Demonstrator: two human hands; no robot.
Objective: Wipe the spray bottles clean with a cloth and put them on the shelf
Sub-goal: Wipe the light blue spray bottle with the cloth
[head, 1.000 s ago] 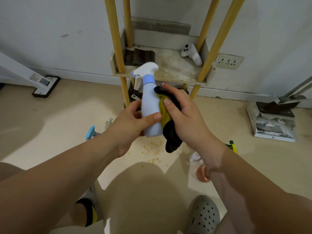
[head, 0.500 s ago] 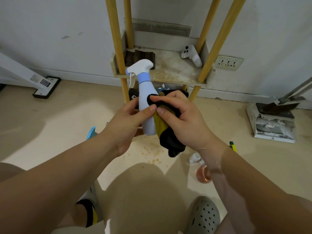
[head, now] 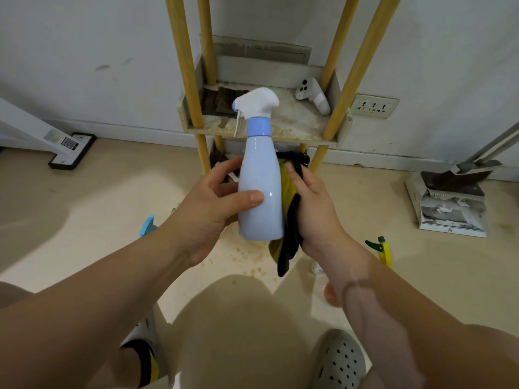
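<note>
Beyond both hands stands the yellow-legged shelf [head: 297,123]. Between the hands, the pale blue spray bottle [head: 259,197] is upright, with the left hand [head: 207,211] wrapped round its body. The right hand [head: 317,214] grips the yellow-and-black cloth [head: 286,248], holding it against the bottle's right side

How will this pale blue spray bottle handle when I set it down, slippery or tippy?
Probably slippery: the pale blue spray bottle looks smooth and glossy. Possibly tippy: it is tall and narrow with a bulky trigger head.
</note>
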